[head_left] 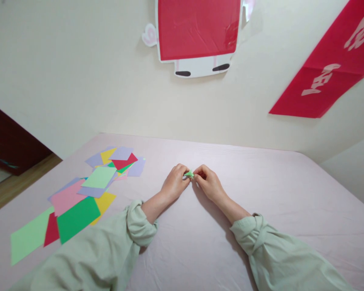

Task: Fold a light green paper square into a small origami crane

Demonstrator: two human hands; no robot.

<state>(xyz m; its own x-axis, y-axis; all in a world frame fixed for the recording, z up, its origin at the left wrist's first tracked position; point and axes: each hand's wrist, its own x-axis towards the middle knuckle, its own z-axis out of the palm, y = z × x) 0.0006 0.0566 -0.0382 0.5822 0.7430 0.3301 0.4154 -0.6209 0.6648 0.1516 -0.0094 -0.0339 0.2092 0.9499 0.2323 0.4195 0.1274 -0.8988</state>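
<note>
A small piece of folded light green paper (189, 174) is held between my two hands above the middle of the table. My left hand (175, 182) is closed, with the paper pinched between thumb and fingers. From the other side, my right hand (210, 184) is pinched at the paper's right tip, its fingers curled. The exact shape of the folds is too small to make out, and part of the paper is hidden by my left fingers.
Loose coloured paper sheets lie spread on the left of the table, among them a dark green sheet (79, 218) and a pink sheet (68, 196). The table (261, 178), under a pale pink cloth, meets a wall (124, 97) with red decorations.
</note>
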